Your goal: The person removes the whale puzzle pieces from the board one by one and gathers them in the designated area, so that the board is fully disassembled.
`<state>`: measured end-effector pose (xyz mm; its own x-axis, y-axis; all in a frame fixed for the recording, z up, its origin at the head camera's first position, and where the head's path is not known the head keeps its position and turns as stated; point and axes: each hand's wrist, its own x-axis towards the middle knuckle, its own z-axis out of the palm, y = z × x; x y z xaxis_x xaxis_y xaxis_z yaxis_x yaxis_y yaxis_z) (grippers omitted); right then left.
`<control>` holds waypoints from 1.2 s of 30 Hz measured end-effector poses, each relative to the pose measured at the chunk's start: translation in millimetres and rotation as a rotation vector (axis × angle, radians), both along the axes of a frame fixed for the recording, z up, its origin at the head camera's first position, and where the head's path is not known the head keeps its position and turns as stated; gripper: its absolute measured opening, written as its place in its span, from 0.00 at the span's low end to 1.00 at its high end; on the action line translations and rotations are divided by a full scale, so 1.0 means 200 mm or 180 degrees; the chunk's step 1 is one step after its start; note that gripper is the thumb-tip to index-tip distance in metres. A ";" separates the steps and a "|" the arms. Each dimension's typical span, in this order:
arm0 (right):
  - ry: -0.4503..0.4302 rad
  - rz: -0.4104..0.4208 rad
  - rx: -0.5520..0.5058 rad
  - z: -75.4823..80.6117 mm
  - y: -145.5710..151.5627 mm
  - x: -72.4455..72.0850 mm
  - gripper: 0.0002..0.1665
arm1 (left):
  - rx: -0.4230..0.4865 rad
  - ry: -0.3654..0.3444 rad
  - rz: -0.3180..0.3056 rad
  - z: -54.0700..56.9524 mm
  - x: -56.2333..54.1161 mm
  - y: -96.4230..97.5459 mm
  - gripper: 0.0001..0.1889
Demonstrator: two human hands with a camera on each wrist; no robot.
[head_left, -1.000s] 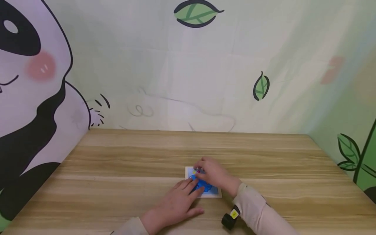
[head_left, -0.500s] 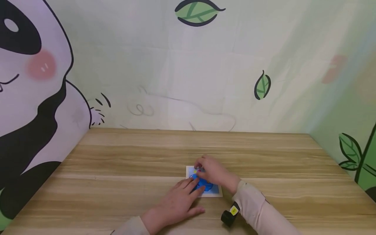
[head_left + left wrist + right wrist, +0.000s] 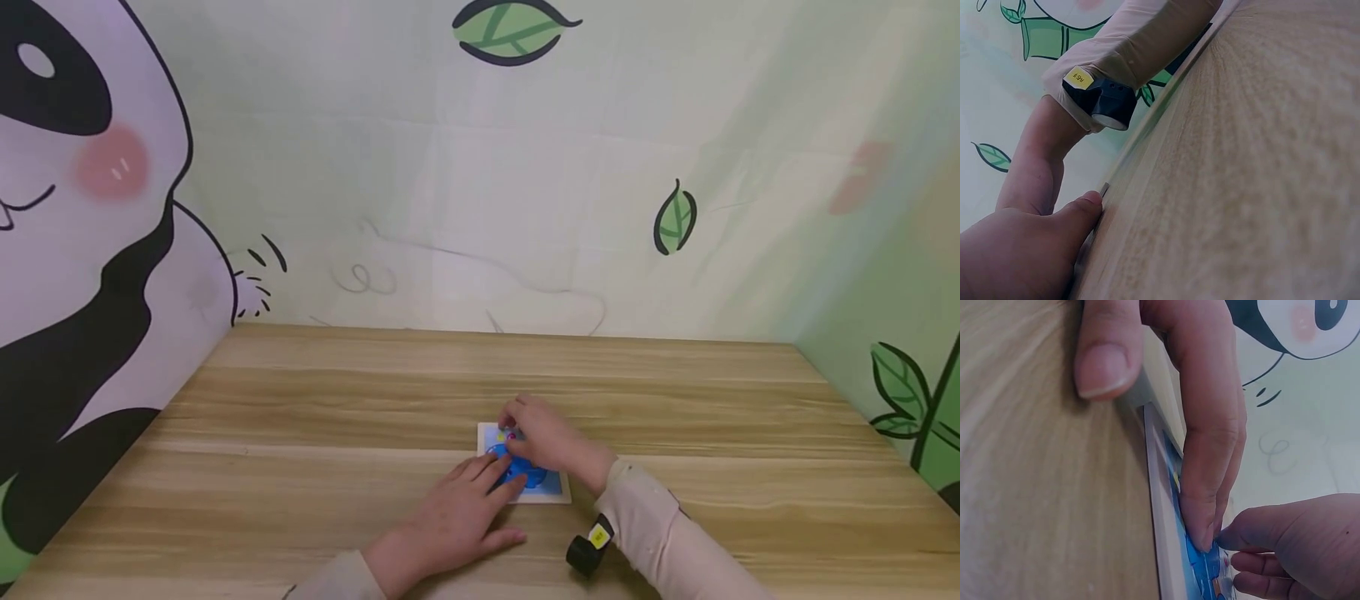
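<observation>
One board (image 3: 557, 487), lower centre: steady it with the left hand (image 3: 456, 512), fingers straight, gripping nothing; right hand (image 3: 547, 435) curls fingers over its upper part, hold unclear.

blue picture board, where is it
Head view, just right of lower centre: the blue picture board lies on the table, partly beneath left hand and right hand.
</observation>
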<state>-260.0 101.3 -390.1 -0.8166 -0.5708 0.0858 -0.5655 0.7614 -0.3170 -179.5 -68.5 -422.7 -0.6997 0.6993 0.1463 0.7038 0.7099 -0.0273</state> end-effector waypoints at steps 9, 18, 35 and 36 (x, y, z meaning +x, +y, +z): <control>-0.0081 -0.0030 -0.0023 0.01 0.00 -0.01 0.11 | -0.0041 -0.0020 0.0002 0.01 -0.01 0.00 0.33; -0.0158 -0.0055 -0.0105 0.02 0.00 -0.01 0.12 | -0.0070 -0.0057 0.0020 0.02 -0.01 0.00 0.33; -0.0316 -0.0272 -0.0736 -0.02 0.00 -0.05 0.03 | -0.0075 0.0007 0.0014 0.00 0.00 0.00 0.33; -0.0325 -0.0260 -0.0766 -0.02 0.00 -0.05 0.03 | -0.0069 0.0013 0.0012 0.00 0.00 0.00 0.33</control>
<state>-270.0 101.3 -394.1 -0.8704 -0.4760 0.1259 -0.4613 0.6990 -0.5464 -179.8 -68.0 -422.4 -0.7018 0.6997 0.1339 0.7009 0.7118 -0.0456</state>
